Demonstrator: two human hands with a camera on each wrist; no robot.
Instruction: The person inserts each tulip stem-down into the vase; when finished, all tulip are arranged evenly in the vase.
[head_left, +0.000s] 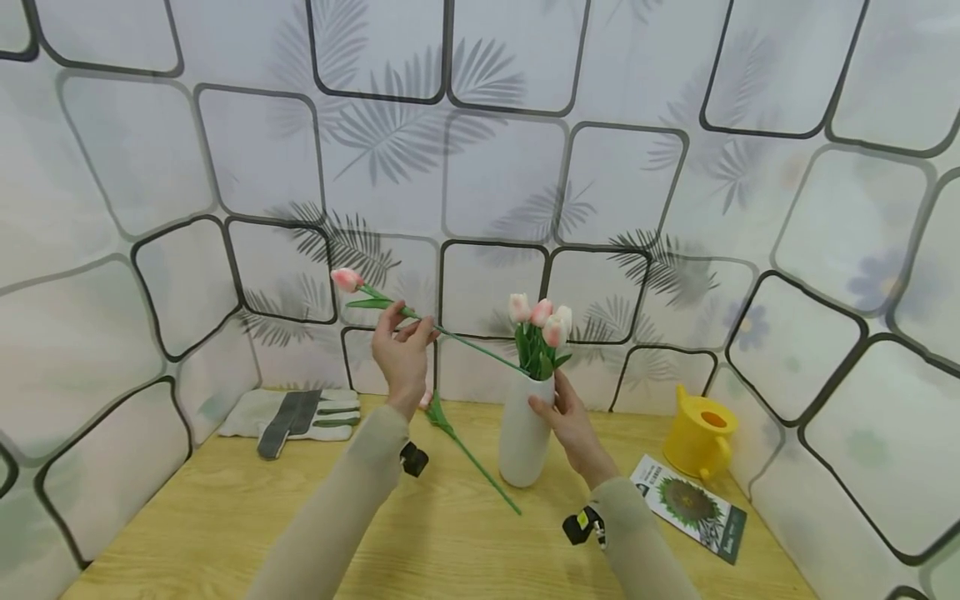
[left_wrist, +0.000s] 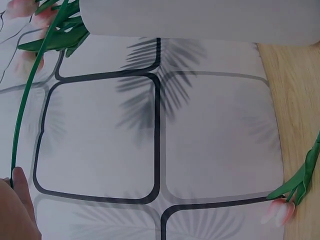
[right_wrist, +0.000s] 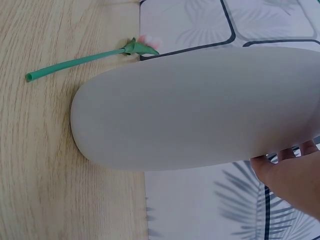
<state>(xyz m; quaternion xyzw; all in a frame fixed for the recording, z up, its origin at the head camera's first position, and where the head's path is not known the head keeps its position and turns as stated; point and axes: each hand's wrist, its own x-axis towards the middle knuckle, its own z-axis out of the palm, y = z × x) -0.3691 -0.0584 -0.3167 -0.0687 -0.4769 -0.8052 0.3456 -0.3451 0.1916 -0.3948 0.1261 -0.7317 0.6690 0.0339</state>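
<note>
My left hand [head_left: 402, 358] pinches the green stem of a pink artificial tulip [head_left: 347, 280], which slants with its bloom up to the left. The stem's lower end reaches the mouth of a white vase [head_left: 522, 433]; whether it is inside the rim I cannot tell. Several pink and white tulips [head_left: 543, 321] stand in the vase. Around the vase's upper right side, my right hand [head_left: 576, 429] holds it, thumb in front and fingers partly hidden behind. Another tulip [right_wrist: 75, 62] lies on the table, left of the vase in the head view.
Grey and white work gloves [head_left: 300, 417] lie at the table's back left. On the right are a yellow watering can [head_left: 697, 437] and a seed packet [head_left: 690, 506] with a flower picture. Patterned fabric walls [head_left: 495, 183] enclose the wooden table [head_left: 442, 554] at the back and sides.
</note>
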